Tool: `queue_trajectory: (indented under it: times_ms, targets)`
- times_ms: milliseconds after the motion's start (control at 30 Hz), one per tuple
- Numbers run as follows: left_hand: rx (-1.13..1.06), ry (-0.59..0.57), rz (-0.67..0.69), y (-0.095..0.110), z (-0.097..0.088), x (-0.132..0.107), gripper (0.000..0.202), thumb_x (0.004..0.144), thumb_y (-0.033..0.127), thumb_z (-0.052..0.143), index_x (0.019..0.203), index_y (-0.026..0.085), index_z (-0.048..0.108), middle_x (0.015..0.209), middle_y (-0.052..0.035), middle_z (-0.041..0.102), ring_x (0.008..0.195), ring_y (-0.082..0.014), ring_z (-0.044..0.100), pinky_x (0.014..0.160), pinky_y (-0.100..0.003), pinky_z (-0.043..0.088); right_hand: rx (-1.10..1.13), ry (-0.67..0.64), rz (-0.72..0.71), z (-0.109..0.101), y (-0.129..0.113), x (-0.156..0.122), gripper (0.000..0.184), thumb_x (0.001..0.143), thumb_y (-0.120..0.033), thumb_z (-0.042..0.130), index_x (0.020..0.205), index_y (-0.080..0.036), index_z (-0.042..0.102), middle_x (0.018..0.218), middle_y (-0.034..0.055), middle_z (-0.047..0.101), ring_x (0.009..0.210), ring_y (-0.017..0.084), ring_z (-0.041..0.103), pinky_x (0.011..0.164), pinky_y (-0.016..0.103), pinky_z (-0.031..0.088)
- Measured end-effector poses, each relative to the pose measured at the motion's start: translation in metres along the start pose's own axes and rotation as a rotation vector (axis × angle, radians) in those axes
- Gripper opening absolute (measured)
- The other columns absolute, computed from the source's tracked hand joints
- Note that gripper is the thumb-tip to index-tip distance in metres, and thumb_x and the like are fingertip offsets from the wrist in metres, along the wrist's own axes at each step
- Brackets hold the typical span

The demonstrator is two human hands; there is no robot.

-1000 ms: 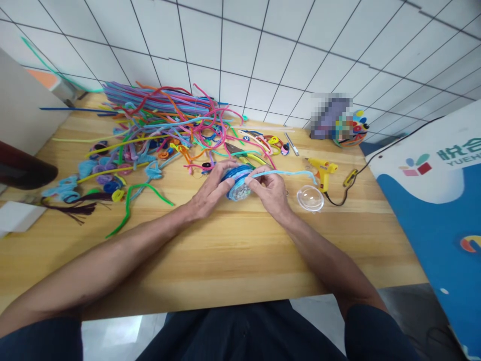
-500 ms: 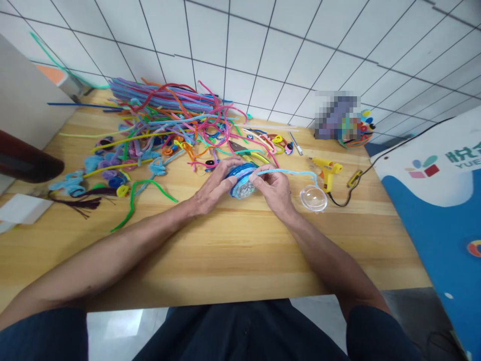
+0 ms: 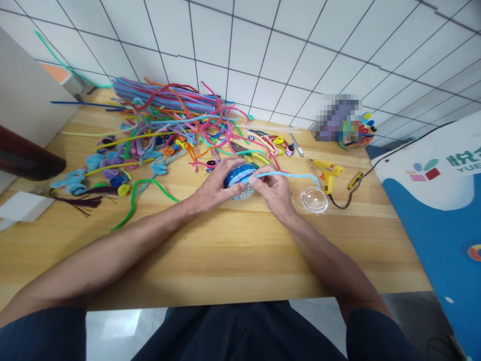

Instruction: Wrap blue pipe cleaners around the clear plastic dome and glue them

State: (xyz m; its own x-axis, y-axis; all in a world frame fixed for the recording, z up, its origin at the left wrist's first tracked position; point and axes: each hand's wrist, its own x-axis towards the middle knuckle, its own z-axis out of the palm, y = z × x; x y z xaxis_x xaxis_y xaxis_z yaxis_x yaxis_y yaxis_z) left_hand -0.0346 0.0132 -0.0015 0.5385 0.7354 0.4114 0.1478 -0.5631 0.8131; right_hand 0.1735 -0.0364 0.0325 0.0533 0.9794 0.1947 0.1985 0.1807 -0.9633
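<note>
A small round object wrapped in blue pipe cleaner [image 3: 239, 177] rests on the wooden table [image 3: 233, 250] between my hands. My left hand [image 3: 212, 189] is closed around its left side. My right hand [image 3: 273, 189] pinches a light blue pipe cleaner [image 3: 296, 175] against its right side; the strand's free end trails right toward the glue gun. The lower part of the round object looks clear with speckled contents, mostly hidden by my fingers.
A clear plastic half-dome [image 3: 314, 199] lies just right of my right hand. A yellow glue gun [image 3: 327, 172] with a black cord sits beyond it. A big tangle of coloured pipe cleaners [image 3: 169, 120] covers the back left. A green strand [image 3: 137, 198] lies left. Tiled wall behind.
My hands and the wrapped object stay in nearly the same spot; my right fingers have shifted slightly along the light blue strand at the object's top.
</note>
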Motion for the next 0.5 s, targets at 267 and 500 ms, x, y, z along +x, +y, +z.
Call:
queue_trajectory:
  times_ms: [267,500]
  targets:
    - [0.008,0.078,0.000,-0.009,0.006,-0.003,0.066,0.101,0.065,0.069,0.154,0.028,0.053,0.155,-0.0138,0.056,0.150,-0.0340,0.053,0.129,-0.054,0.045,0.062,0.054,0.050,-0.001,0.009,0.003,0.029,0.079,-0.049,0.085,0.084,-0.024,0.072,0.080,-0.0021,0.068,0.074,0.016,0.058,0.073,0.031,0.048]
    - [-0.067,0.059,-0.018,-0.009,0.006,-0.003,0.062,0.100,0.058,0.073,0.149,0.027,0.052,0.154,-0.0138,0.059,0.146,-0.0340,0.057,0.128,-0.055,0.045,0.044,0.056,0.050,0.000,0.013,0.004,0.025,0.080,-0.046,0.083,0.082,-0.025,0.070,0.076,-0.0029,0.066,0.072,0.016,0.057,0.070,0.032,0.046]
